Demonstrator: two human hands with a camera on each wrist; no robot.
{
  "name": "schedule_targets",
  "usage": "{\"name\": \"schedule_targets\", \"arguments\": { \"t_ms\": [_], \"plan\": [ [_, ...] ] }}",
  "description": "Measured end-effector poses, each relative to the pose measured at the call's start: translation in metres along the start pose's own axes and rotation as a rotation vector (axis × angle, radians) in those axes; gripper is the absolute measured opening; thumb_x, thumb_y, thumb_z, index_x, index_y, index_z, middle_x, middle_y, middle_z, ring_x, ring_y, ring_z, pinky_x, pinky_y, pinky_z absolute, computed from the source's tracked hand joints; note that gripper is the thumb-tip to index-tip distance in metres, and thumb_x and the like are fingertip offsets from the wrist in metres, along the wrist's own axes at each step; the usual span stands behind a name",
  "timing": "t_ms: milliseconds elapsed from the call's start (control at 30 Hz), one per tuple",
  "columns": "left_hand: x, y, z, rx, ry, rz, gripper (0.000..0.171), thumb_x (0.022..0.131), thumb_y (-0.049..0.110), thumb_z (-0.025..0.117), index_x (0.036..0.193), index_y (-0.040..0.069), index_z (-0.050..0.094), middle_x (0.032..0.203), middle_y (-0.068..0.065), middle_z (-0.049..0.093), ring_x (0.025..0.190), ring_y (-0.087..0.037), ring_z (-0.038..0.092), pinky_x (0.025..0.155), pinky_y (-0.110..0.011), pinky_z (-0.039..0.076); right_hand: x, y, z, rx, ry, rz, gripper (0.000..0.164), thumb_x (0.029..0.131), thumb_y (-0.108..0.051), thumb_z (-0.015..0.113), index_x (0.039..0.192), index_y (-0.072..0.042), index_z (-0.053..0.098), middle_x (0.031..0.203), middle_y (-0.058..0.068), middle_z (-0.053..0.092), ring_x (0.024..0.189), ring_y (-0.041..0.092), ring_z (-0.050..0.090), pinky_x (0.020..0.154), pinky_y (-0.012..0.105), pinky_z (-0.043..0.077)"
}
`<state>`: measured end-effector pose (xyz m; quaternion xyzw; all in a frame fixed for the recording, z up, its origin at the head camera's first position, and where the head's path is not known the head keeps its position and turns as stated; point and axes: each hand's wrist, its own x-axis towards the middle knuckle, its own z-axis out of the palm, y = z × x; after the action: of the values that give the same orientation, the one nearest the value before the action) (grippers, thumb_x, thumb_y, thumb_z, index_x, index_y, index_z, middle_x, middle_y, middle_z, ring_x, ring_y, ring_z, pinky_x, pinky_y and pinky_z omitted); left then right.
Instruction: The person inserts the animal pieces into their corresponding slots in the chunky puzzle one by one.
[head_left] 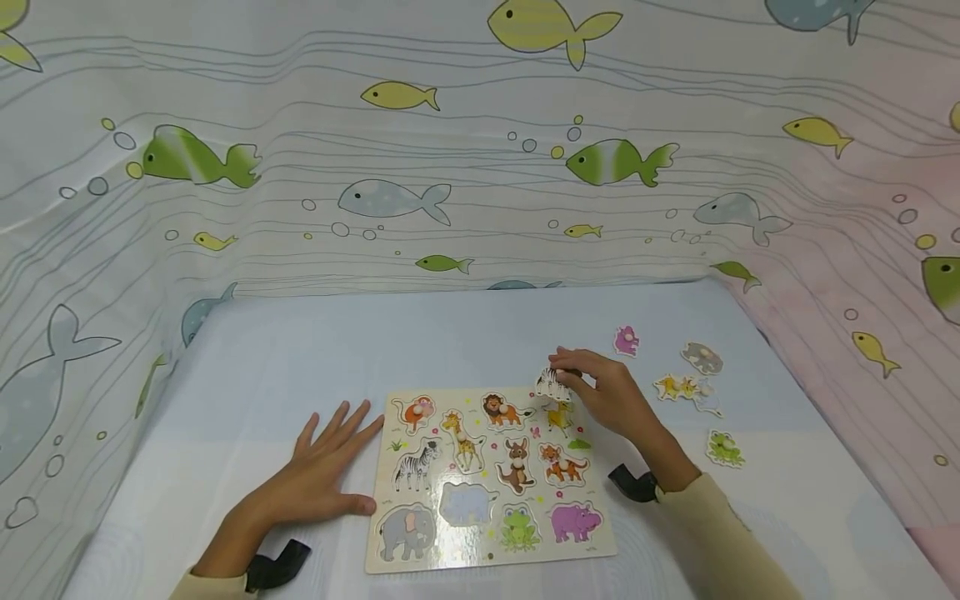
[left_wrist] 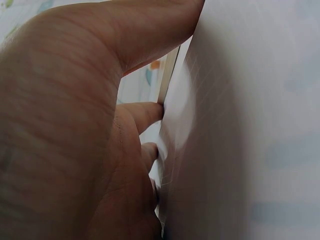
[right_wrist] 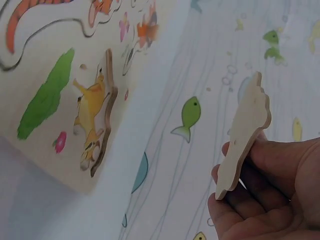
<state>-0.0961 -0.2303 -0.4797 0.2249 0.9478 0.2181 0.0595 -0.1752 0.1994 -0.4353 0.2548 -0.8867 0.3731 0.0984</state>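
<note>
My right hand (head_left: 606,387) pinches a wooden zebra puzzle piece (head_left: 553,383) between thumb and fingers, above the board's upper right corner. In the right wrist view the piece's bare wooden back (right_wrist: 245,135) faces the camera. The animal puzzle board (head_left: 480,560) lies flat on the table. Below the held piece is a recess with a yellow deer-like picture (right_wrist: 91,110). My left hand (head_left: 322,475) rests on the table with fingers spread, its thumb and index fingertip at the board's left edge. In the left wrist view, its fingers (left_wrist: 145,114) are partly hidden by the palm.
Right of the board lie a purple hippo piece (head_left: 626,341), a grey elephant piece (head_left: 702,358), a yellow animal piece (head_left: 677,387) and a frog piece (head_left: 724,448). Knobbed lion (head_left: 501,411), giraffe (head_left: 462,442) and kangaroo (head_left: 516,467) pieces sit in the board. A fish-patterned curtain (head_left: 465,150) surrounds the table.
</note>
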Motion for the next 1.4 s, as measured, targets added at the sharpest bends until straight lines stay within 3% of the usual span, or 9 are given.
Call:
{"name": "schedule_targets", "arguments": {
  "t_ms": [333, 667, 933, 1100, 1400],
  "plan": [
    [0.000, 0.000, 0.002, -0.009, 0.000, 0.011, 0.109, 0.068, 0.067, 0.076, 0.156, 0.017, 0.036, 0.165, -0.019, 0.024, 0.151, -0.051, 0.014, 0.116, -0.068, 0.001, 0.010, -0.023, 0.023, 0.049, -0.056, -0.097, 0.024, 0.094, -0.008, 0.068, 0.117, -0.004, 0.072, 0.126, 0.009, 0.071, 0.128, 0.029, 0.061, 0.101, 0.045, 0.052],
    [0.000, 0.002, 0.001, 0.013, 0.019, 0.029, 0.109, 0.068, 0.069, 0.075, 0.155, 0.016, 0.037, 0.164, -0.020, 0.026, 0.149, -0.053, 0.016, 0.113, -0.071, 0.004, 0.019, -0.049, 0.043, 0.113, -0.148, -0.143, 0.025, 0.093, -0.010, 0.069, 0.117, -0.006, 0.073, 0.126, 0.009, 0.071, 0.131, 0.029, 0.059, 0.107, 0.042, 0.048],
    [0.001, 0.000, 0.000, -0.002, -0.010, -0.005, 0.111, 0.068, 0.072, 0.074, 0.157, 0.018, 0.034, 0.166, -0.018, 0.022, 0.152, -0.050, 0.012, 0.116, -0.069, 0.001, 0.026, -0.063, 0.060, 0.116, -0.193, -0.194, 0.024, 0.094, -0.012, 0.069, 0.116, -0.005, 0.074, 0.126, 0.008, 0.071, 0.129, 0.026, 0.061, 0.106, 0.039, 0.050],
    [0.001, -0.001, 0.002, 0.009, 0.001, 0.008, 0.111, 0.068, 0.071, 0.074, 0.156, 0.017, 0.035, 0.165, -0.018, 0.023, 0.151, -0.050, 0.013, 0.115, -0.069, 0.002, 0.029, -0.071, 0.071, 0.132, -0.228, -0.227, 0.023, 0.096, -0.013, 0.066, 0.115, -0.005, 0.074, 0.125, 0.008, 0.071, 0.129, 0.025, 0.061, 0.107, 0.034, 0.049],
    [0.001, -0.004, 0.004, 0.020, -0.004, 0.005, 0.110, 0.069, 0.070, 0.074, 0.157, 0.019, 0.033, 0.166, -0.018, 0.022, 0.151, -0.051, 0.013, 0.115, -0.070, 0.002, 0.033, -0.090, 0.083, 0.163, -0.294, -0.197, 0.025, 0.096, -0.016, 0.065, 0.118, -0.006, 0.073, 0.127, 0.006, 0.070, 0.132, 0.021, 0.058, 0.112, 0.034, 0.045]
  ]
}}
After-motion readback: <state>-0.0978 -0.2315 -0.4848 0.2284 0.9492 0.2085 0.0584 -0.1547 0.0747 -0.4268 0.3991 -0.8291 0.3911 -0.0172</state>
